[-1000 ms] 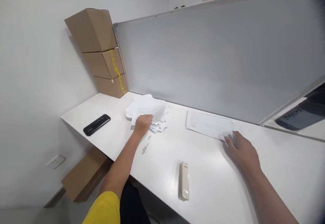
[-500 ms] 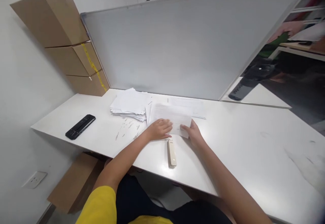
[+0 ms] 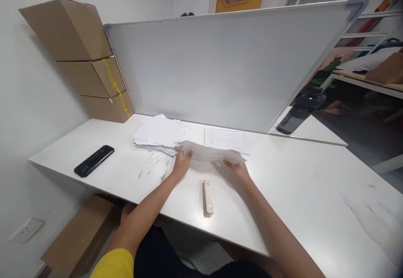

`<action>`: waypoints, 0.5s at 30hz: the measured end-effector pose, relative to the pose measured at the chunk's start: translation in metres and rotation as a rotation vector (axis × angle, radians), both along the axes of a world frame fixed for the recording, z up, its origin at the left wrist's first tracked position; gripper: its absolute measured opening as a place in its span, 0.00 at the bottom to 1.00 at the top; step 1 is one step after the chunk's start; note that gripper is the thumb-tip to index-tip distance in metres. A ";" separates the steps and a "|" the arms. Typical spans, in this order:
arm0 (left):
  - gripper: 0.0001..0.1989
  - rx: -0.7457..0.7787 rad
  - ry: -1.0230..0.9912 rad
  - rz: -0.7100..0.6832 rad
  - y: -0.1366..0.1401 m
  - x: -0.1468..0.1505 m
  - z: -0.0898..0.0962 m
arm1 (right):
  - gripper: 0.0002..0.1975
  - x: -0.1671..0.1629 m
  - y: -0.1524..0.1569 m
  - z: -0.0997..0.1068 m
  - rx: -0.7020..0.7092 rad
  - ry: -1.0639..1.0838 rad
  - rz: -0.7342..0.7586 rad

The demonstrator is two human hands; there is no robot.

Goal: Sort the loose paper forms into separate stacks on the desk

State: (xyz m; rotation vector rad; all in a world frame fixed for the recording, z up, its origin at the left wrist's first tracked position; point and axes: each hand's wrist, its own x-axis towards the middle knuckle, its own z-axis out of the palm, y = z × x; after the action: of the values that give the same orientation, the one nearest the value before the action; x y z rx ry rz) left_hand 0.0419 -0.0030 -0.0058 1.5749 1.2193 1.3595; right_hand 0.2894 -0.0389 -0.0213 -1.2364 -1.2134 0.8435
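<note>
Between my two hands a sheet of paper is held up off the table; whether it is one sheet or more I cannot tell. My left hand pinches its left end, thumb on the near side. At the right end my right hand grips it the same way. Nearer to me a cream stapler lies on the white table. Behind my left hand is a messy stack of paper. Some printed sheets lie flat just beyond the held paper.
A black phone lies on the left of the table. Cardboard boxes are stacked at the back left against the wall. A whiteboard stands along the back edge, with a dark bottle by its right end.
My left hand has gone from lying flat over the paper to gripping its left end. The paper has been raised and tilted between both hands. The camera view has shifted slightly.
</note>
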 end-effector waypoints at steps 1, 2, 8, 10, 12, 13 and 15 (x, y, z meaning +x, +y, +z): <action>0.15 0.034 0.007 0.025 0.001 -0.002 0.000 | 0.29 0.000 0.001 0.000 -0.018 0.038 -0.015; 0.15 0.062 0.014 0.050 0.002 -0.004 0.000 | 0.27 0.001 0.002 -0.001 -0.039 0.079 -0.027; 0.40 0.086 -0.093 -0.007 0.015 -0.010 -0.010 | 0.21 0.009 0.010 -0.009 -0.026 0.250 -0.059; 0.46 0.065 -0.122 -0.113 0.018 -0.011 -0.013 | 0.18 0.014 0.012 -0.010 -0.018 0.313 -0.068; 0.47 0.052 -0.125 -0.209 0.018 -0.011 -0.014 | 0.16 0.019 0.013 -0.011 -0.041 0.366 -0.076; 0.47 0.040 -0.128 -0.249 0.018 -0.011 -0.015 | 0.16 0.021 0.014 -0.012 -0.053 0.384 -0.084; 0.46 -0.020 -0.158 -0.307 0.016 -0.011 -0.014 | 0.16 0.023 0.015 -0.012 -0.052 0.403 -0.098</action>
State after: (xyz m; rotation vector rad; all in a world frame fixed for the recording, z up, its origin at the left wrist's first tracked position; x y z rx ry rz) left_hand 0.0312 0.0127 -0.0197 1.5361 0.8541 1.2407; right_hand 0.3123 -0.0243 -0.0333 -1.0917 -0.8053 0.9991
